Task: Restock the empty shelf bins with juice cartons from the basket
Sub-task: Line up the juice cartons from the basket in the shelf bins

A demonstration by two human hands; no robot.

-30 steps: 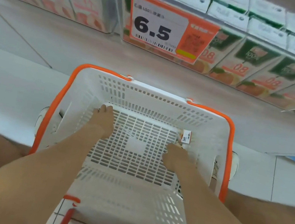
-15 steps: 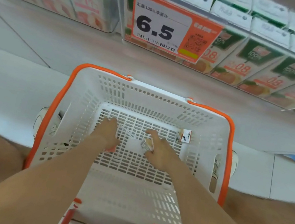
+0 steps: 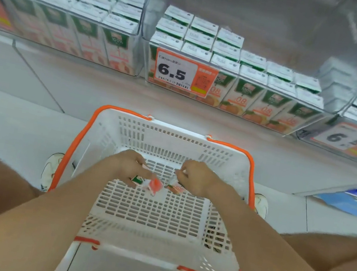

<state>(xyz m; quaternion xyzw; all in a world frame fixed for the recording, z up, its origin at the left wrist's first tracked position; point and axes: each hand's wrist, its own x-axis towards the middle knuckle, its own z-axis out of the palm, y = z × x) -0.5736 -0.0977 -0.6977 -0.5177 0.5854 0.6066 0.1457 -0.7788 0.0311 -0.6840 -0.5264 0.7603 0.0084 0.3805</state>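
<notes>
Reaching into white basket [image 3: 172,139] at frame centre: left hand [image 3: 129,166] and right hand [image 3: 196,178] each clamped on small carton [image 3: 152,184]. Price tag [image 3: 175,72] reads "6.5".

Bright, even shop light, soft shadows, wide-angle bending at the edges, motion blur near the top.

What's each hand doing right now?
Left hand: closed on a small carton.
Right hand: closed on another small carton.
</notes>
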